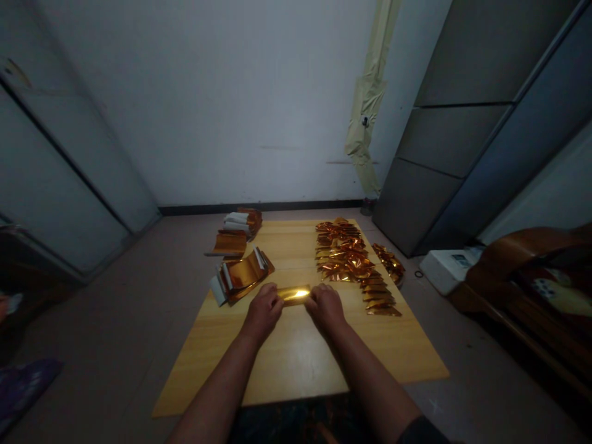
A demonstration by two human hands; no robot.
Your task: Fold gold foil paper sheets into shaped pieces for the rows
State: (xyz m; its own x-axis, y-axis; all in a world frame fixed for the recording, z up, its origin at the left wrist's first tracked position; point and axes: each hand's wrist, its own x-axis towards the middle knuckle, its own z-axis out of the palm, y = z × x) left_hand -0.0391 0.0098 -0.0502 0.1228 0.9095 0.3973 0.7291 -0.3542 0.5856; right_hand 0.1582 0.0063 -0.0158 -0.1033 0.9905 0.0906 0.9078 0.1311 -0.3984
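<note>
A shiny gold foil sheet [294, 295], curved or rolled into a narrow strip, stretches between my two hands just above the wooden table [296, 364]. My left hand [264, 308] is closed on its left end, and my right hand [327, 306] grips the right end with curled fingers. To the left of my left hand lies a stack of curled gold foil sheets [247, 273] with pale undersides. Right of my right hand, folded gold foil pieces [345, 250] lie in overlapping rows, with a shorter row [379, 293] nearer to me.
More curled foil sheets [238, 228] lie at the table's far left corner. Beyond the right edge is another heap of folded foil [389, 264]. A grey refrigerator [444, 135], a white box [448, 270] and a wooden seat [522, 271] stand on the right. The wall [259, 105] rises behind.
</note>
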